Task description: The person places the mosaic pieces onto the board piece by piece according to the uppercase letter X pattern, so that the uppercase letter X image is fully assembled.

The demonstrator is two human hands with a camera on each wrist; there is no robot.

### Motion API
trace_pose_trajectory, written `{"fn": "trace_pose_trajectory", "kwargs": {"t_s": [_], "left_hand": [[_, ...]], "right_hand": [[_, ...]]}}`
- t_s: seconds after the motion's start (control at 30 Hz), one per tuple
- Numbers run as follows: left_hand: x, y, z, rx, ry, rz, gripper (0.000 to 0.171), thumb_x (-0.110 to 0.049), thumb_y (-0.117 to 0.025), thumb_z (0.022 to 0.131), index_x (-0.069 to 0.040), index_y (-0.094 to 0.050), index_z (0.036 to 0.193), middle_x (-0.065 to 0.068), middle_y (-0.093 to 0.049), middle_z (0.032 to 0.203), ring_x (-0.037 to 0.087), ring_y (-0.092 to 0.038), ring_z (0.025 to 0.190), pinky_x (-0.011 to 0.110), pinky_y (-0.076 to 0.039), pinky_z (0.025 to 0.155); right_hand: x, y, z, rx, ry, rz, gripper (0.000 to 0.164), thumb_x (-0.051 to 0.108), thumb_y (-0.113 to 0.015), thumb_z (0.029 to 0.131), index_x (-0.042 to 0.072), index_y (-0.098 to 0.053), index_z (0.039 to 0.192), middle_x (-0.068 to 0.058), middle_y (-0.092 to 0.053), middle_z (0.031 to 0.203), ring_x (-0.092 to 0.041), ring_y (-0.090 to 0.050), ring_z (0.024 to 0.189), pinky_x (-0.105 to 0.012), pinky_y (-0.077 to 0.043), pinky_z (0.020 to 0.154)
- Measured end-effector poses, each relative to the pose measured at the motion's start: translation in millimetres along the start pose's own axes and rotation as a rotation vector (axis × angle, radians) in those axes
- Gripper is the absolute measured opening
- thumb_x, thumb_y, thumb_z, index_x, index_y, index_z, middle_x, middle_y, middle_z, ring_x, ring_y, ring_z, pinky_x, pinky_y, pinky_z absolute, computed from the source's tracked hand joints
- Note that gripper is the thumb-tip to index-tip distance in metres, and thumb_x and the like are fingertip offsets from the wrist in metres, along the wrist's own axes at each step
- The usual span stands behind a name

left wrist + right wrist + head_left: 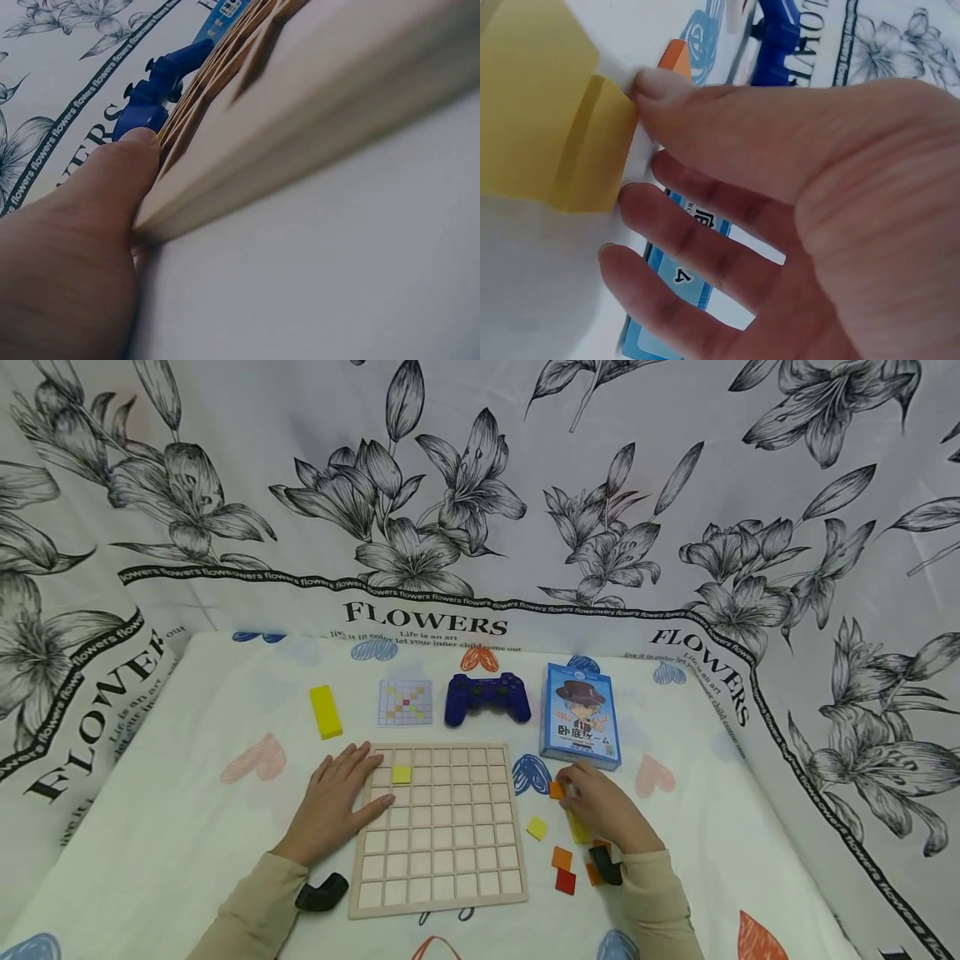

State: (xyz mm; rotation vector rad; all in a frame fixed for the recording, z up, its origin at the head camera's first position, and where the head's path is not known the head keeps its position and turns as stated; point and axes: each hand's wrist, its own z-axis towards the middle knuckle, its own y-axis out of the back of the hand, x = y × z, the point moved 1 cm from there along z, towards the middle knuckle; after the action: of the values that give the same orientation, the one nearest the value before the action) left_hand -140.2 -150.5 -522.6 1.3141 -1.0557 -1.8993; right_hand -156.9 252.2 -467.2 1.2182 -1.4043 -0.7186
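Note:
A wooden grid board (442,912) lies in front of me, with a yellow tile (402,774) in one cell of its upper left. My left hand (337,795) rests at the board's left edge, fingers extended and thumb reaching over the cells. Right of the board, my right hand (602,802) is low over loose tiles. Its thumb tip is by an orange tile (557,790); in the right wrist view a gap shows between thumb and forefinger, and the orange tile (676,57) lies past the thumb. Yellow pieces (532,105) are near its fingertips, partly covered in the head view.
Beside the board lie a yellow tile (536,828), an orange tile (562,858) and a red tile (566,882). Behind it are a yellow block (326,712), a colored grid card (405,702), a blue game controller (487,697) and a blue box (581,717).

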Motion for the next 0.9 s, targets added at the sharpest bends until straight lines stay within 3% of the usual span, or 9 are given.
{"fn": "trace_pose_trajectory", "kwargs": {"t_s": [0.43, 0.67, 0.77, 0.9], "left_hand": [[-1.1, 0.1, -0.2, 0.001, -0.007, 0.020, 0.070, -0.062, -0.055, 0.088, -0.020, -0.046, 0.142, 0.011, -0.033, 0.154, 0.033, -0.023, 0.143, 0.056, -0.012, 0.116], [0.4, -0.2, 0.5, -0.002, -0.011, 0.015, 0.070, -0.063, -0.054, 0.088, -0.020, -0.046, 0.142, 0.010, -0.032, 0.154, 0.032, -0.022, 0.144, 0.055, -0.011, 0.117], [0.7, -0.5, 0.6, -0.005, -0.010, 0.015, 0.070, -0.062, -0.055, 0.087, -0.020, -0.046, 0.142, 0.010, -0.032, 0.154, 0.032, -0.022, 0.144, 0.055, -0.011, 0.117], [0.2, -0.4, -0.1, -0.004, -0.007, 0.014, 0.069, -0.062, -0.055, 0.087, -0.020, -0.047, 0.142, 0.010, -0.033, 0.154, 0.033, -0.023, 0.143, 0.056, -0.012, 0.116]], "right_hand": [[0.3, 2.5, -2.3, -0.041, 0.064, -0.027, 0.026, 0.012, -0.070, 0.087, 0.019, -0.065, 0.112, 0.006, -0.060, 0.110, -0.013, -0.056, 0.098, -0.037, -0.052, 0.096], [2.4, 2.5, 2.0, -0.050, 0.070, -0.039, 0.024, 0.015, -0.071, 0.087, 0.020, -0.064, 0.109, 0.008, -0.061, 0.103, -0.011, -0.056, 0.091, -0.034, -0.054, 0.089], [9.7, 5.2, 6.2, -0.068, 0.103, -0.048, 0.022, 0.015, -0.070, 0.088, 0.020, -0.063, 0.108, 0.008, -0.062, 0.102, -0.012, -0.056, 0.090, -0.033, -0.054, 0.086], [27.1, 9.1, 13.1, -0.080, 0.212, -0.037, 0.022, 0.013, -0.069, 0.088, 0.019, -0.062, 0.108, 0.006, -0.063, 0.104, -0.012, -0.059, 0.092, -0.031, -0.055, 0.083]]}}
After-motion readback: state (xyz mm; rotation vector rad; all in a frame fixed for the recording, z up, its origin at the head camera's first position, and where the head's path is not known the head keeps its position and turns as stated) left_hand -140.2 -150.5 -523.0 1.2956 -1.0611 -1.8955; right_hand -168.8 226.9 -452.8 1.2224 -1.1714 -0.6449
